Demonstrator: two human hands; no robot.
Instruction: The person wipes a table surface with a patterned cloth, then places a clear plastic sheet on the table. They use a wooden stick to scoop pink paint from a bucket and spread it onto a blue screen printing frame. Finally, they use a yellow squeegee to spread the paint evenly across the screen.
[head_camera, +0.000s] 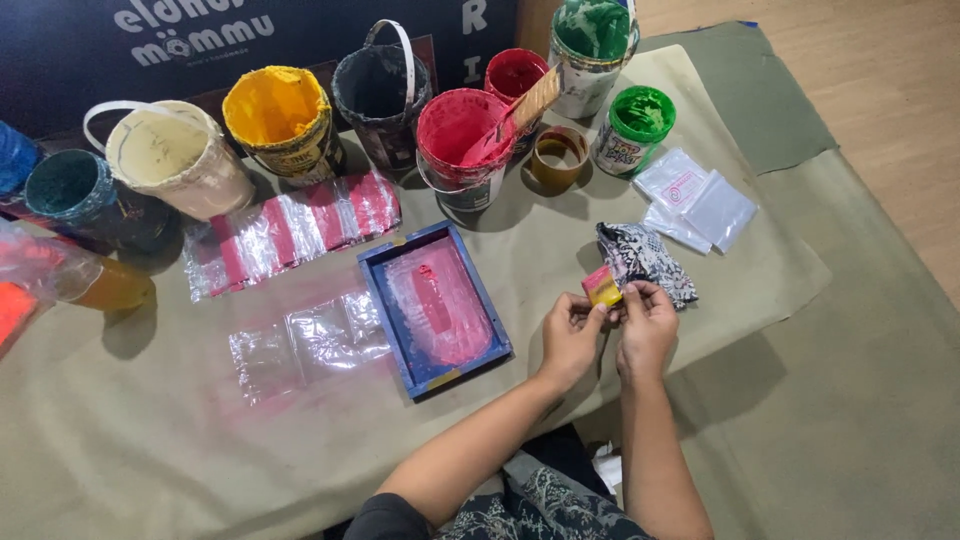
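The fingers of both hands close on a small pink-and-yellow block (602, 287), held between them just above the table (150, 450). The left hand (571, 335) pinches its lower left side, and the right hand (647, 325) grips its right edge from above. The block sits just in front of a crumpled black-and-white patterned cloth (645, 260), which lies touching or nearly touching the right hand's fingertips.

To the left of the hands lies a blue-framed printing screen (433, 307) smeared with pink ink. Left of that are clear plastic bags (305, 345), and beyond them a sheet of plastic with red stripes (290, 232). Small clear packets (695, 200) lie further back on the right.

Along the far edge stand open paint pots: a red bucket (460, 145) with a wooden stirrer (530, 105) leaning in it, a yellow one (283, 120), a dark grey one (380, 95), a cream one (175, 155), a teal one (75, 195), and a small green tub (637, 128). A roll of brown tape (559, 155) sits between the red bucket and the green tub.
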